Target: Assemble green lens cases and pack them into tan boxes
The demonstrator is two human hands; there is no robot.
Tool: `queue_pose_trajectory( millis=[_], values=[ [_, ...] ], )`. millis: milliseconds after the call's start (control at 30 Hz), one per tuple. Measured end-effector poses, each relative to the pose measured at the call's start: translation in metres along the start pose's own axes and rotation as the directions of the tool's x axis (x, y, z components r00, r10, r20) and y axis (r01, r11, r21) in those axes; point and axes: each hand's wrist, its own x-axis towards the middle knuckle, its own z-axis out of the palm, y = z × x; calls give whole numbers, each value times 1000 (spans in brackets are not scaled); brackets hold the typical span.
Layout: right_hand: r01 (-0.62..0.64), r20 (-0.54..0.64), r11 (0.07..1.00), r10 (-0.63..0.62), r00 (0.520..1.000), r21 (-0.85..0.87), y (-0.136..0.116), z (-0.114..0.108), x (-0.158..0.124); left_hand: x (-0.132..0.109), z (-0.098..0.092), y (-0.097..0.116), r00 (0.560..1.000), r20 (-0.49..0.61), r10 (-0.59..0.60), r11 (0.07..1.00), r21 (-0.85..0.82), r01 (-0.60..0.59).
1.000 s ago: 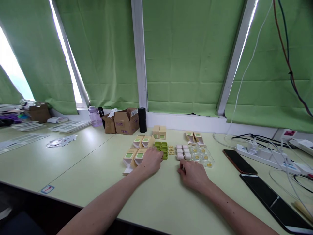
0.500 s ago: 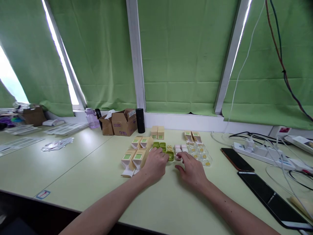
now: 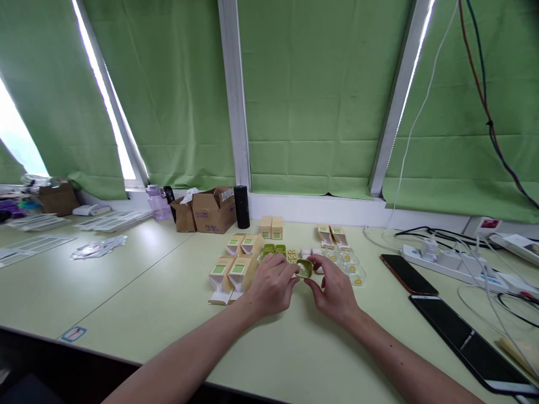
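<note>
A small olive-green square cup [image 3: 305,269] is raised off the table with its open side tilted towards me. My right hand [image 3: 336,287] pinches its right side between thumb and fingers. At the cup's left edge, the closed fingers of my left hand [image 3: 273,285] grip it too. Behind my left hand stand several more green cups [image 3: 274,248], partly covered by it. Small yellow pieces [image 3: 292,255] lie just right of those cups. Pale pink blocks [image 3: 306,253] are partly hidden behind my right hand. Clear plastic holders [image 3: 356,275] with yellow centres lie beyond it.
Open tan boxes with green labels [image 3: 238,269] stand left of my hands. Two closed boxes [image 3: 271,227] and two open ones [image 3: 333,235] are farther back. A phone [image 3: 408,274], a tablet [image 3: 467,336] and a power strip [image 3: 455,269] with cables lie right.
One green cup has been lifted from the front of the group and moved right and towards me. My right hand has closed on it; my left hand has shifted slightly right with it.
</note>
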Motion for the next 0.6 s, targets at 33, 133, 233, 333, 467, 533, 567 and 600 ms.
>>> queue_pose_trajectory(
  millis=[33,133,233,333,467,533,567,600],
  values=[
    [4,-16,1000,-4,1000,16,-1,-1,0,1,-2,-1,999,-32,-23,999,-35,21],
    [24,-55,997,-20,998,79,-4,-5,0,2,-6,-3,994,-92,-58,991,-126,46],
    [53,-72,990,-43,996,135,-6,-7,0,3,-5,-6,993,-107,-45,985,-171,26],
    [72,-70,984,-62,996,164,-5,-6,-1,2,-1,-7,994,-109,-26,981,-194,5],
    [65,-60,979,-55,997,196,-2,-4,-2,1,5,-10,990,-126,-56,975,-220,27],
    [65,-58,977,-54,997,205,-2,-4,-2,1,7,-11,987,-140,-79,971,-235,44],
    [63,-53,976,-53,997,207,-2,-4,-3,1,7,-11,986,-143,-88,969,-243,51],
    [59,-46,977,-51,998,205,-1,-4,-3,1,8,-11,986,-140,-93,967,-249,56]
  ],
)
